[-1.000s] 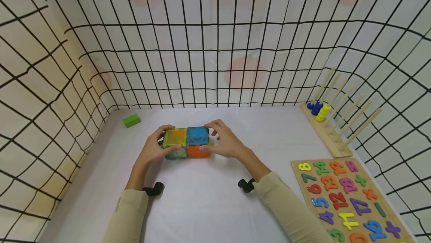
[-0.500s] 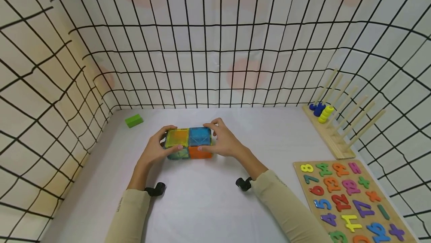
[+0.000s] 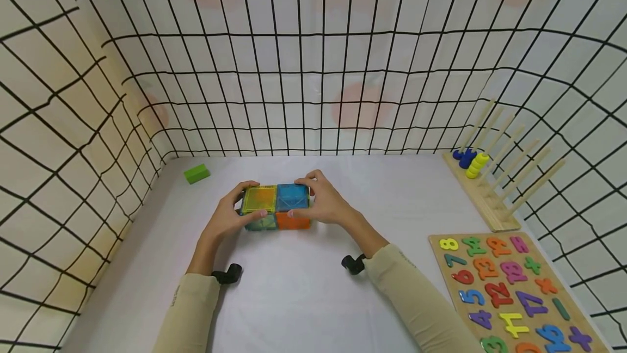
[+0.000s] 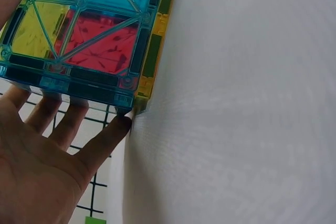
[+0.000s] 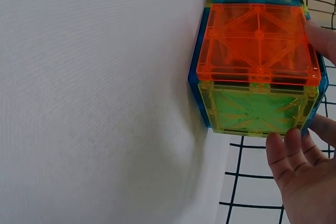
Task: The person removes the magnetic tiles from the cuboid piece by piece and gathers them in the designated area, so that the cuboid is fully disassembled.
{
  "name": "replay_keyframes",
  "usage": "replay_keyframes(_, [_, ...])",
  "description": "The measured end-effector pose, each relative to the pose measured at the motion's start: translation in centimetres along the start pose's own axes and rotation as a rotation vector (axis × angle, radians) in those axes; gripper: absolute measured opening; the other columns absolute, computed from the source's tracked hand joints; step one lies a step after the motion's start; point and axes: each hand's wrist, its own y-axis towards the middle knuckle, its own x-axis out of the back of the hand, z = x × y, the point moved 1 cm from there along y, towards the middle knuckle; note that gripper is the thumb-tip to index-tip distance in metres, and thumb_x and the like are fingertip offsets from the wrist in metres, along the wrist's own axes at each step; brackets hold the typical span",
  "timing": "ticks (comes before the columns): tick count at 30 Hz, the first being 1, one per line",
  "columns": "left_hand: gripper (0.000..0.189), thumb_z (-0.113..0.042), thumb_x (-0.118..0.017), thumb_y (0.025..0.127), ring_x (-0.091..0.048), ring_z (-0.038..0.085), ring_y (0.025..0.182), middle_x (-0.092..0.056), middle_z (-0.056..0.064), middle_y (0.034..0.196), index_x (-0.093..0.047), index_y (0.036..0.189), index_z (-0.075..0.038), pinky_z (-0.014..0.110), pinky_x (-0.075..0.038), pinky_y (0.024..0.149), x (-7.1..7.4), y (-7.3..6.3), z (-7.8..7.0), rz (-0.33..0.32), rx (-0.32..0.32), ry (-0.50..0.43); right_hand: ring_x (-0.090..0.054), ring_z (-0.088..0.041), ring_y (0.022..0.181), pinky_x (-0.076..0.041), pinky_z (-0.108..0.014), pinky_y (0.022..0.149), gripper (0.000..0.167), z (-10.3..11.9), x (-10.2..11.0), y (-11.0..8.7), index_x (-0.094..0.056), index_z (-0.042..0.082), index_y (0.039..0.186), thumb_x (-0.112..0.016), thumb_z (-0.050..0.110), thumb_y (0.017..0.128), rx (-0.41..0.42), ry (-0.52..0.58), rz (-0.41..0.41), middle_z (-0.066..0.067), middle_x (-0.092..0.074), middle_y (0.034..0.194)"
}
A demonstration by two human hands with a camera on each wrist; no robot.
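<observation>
A two-cube box of translucent magnetic tiles [image 3: 292, 197] rests on the white table in the head view. Its top shows yellow and blue tiles, its front green and orange. My left hand [image 3: 226, 218] grips the left end, thumb on the front and fingers round the back. At the opposite end my right hand [image 3: 329, 203] holds on the same way. The left wrist view shows the teal end tile [image 4: 68, 80] with fingertips along its edge. In the right wrist view, an orange tile [image 5: 259, 38] sits beside a green one with a yellow frame [image 5: 257, 109], fingertips at its edge.
A green block [image 3: 197, 173] lies at the back left. Toward the right stand a wooden peg rack [image 3: 482, 195] with blue and yellow beads and a number puzzle board [image 3: 441, 258]. Black-gridded white walls [image 3: 313, 86] border the table at the back and sides.
The whole head view has shifted slightly, carrying everything a little to the right. Both hands keep their hold on the tile box, which stays in the same place on the table.
</observation>
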Motion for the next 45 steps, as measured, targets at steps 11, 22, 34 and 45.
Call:
replay_keyframes(11, [0.077, -0.046, -0.083, 0.083, -0.033, 0.044, 0.151, -0.044, 0.006, 0.161, -0.047, 0.149, -0.029, 0.074, -0.029, 0.116, 0.1, -0.1, -0.2, -0.001, -0.002, -0.031, -0.051, -0.019, 0.099, -0.051, -0.026, 0.082, 0.08, 0.0, 0.0, 0.2, -0.06, 0.012, 0.14, -0.091, 0.047, 0.075, 0.023, 0.042, -0.023, -0.005, -0.047, 0.129])
replay_keyframes(22, [0.073, -0.045, -0.083, 0.083, -0.036, 0.044, 0.149, -0.048, 0.005, 0.157, -0.049, 0.146, -0.031, 0.073, -0.032, 0.115, 0.3, -0.1, 0.1, -0.007, -0.002, -0.025, -0.059, -0.015, 0.099, -0.058, -0.024, 0.085, 0.079, -0.4, 0.1, 0.0, -0.062, 0.012, 0.137, -0.091, 0.048, 0.074, 0.062, 0.058, -0.062, -0.003, -0.049, 0.13])
replay_keyframes(34, [0.071, -0.045, -0.085, 0.081, -0.036, 0.045, 0.148, -0.044, 0.004, 0.161, -0.052, 0.143, -0.033, 0.07, -0.041, 0.111, 0.7, -0.1, 0.4, 0.01, -0.004, -0.031, -0.059, -0.021, 0.099, -0.061, -0.04, 0.091, 0.074, -1.5, 2.5, -0.4, -0.063, 0.009, 0.138, -0.091, 0.039, 0.077, 0.076, 0.098, -0.115, -0.008, -0.052, 0.132])
replay_keyframes(45, [0.068, -0.04, -0.091, 0.077, -0.041, 0.039, 0.144, -0.05, 0.003, 0.154, -0.057, 0.135, -0.035, 0.061, -0.048, 0.108, 1.6, -0.4, 0.5, 0.074, -0.004, -0.085, -0.055, -0.026, 0.107, -0.056, -0.041, 0.09, 0.077, -4.2, 4.7, 0.2, -0.06, 0.012, 0.143, -0.086, 0.047, 0.08, 0.007, 0.005, -0.149, -0.01, -0.052, 0.133])
